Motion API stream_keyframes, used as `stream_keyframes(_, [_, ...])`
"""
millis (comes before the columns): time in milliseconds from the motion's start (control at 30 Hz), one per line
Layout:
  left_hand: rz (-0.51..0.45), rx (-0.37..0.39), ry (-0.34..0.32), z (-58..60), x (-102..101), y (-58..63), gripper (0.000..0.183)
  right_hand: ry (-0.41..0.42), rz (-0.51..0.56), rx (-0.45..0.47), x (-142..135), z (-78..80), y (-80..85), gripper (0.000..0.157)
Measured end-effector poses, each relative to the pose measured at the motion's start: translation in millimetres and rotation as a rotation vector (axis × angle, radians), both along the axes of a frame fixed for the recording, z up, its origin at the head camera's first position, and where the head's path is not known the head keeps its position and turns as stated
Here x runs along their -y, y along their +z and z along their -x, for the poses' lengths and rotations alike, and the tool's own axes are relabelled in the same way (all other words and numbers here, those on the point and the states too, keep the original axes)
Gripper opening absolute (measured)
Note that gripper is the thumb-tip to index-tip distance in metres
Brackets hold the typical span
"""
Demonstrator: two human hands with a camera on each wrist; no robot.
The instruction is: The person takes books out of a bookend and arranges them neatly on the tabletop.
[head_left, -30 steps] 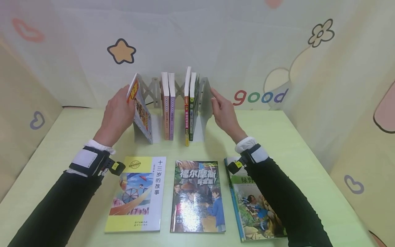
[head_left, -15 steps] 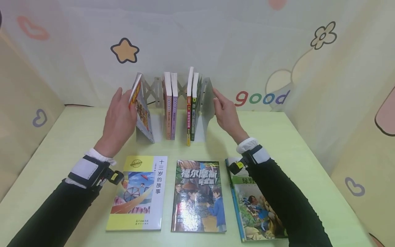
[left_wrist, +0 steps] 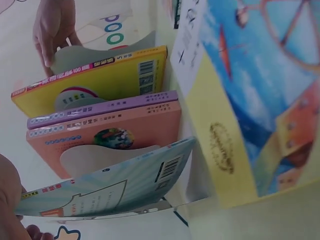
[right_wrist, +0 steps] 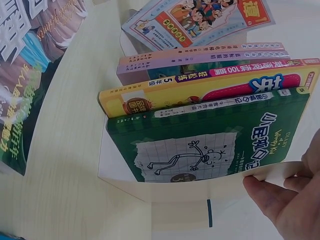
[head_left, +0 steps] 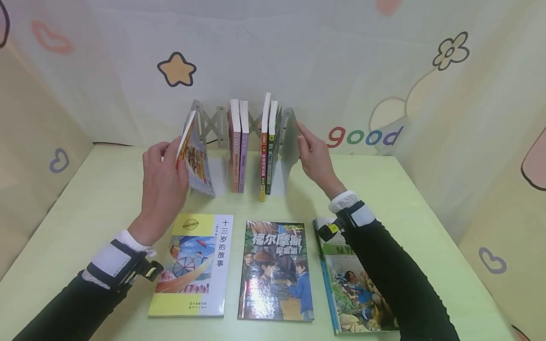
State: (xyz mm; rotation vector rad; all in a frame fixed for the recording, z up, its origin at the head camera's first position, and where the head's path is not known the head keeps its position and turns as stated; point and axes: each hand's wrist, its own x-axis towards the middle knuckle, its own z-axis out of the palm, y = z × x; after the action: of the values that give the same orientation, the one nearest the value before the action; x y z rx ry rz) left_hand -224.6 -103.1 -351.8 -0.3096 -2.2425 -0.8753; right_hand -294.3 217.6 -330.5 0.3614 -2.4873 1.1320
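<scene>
My left hand pinches a thin light-blue book with a cartoon crowd on its cover. The book leans inside the left end of a grey metal expandable bookend; its barcoded side shows in the left wrist view. At the other end, my right hand holds the edge of the end plate, thumb against its outer face. Between the plates stand a pink book, a purple book, a yellow book and a green book, all upright.
Nearer me lie a yellow-and-white book, a comic-style detective book and a green-titled book on top of a blue-spined one. My right sleeve partly covers the last pile. A patterned curtain hangs behind the table.
My left hand has slid down and toward me at the light-blue book, whose top has dropped, uncovering the left end plate. My right hand keeps its place on the bookend.
</scene>
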Motion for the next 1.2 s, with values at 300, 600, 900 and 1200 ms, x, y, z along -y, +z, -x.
stream_keyframes(300, [-0.093, 0.043, -0.125, -20.4, 1.2, -17.6, 0.055, -0.006, -0.004, -0.008, -0.8, -0.5, -0.2, 0.049])
stream_keyframes(600, [-0.166, -0.018, -0.109, -28.2, 0.9, -36.3, 0.058, -0.013, 0.0, 0.005, -1.1, -0.9, 0.3, 0.049])
stream_keyframes(900, [-0.2, -0.035, -0.091, -26.4, 5.2, -35.8, 0.054, -0.01, 0.006, 0.02, -1.0, -1.2, 0.0, 0.051])
stream_keyframes(1200, [-0.208, 0.076, -0.115, -30.3, 14.3, -6.2, 0.049, -0.001, -0.001, 0.009, 1.1, -2.2, 1.7, 0.049])
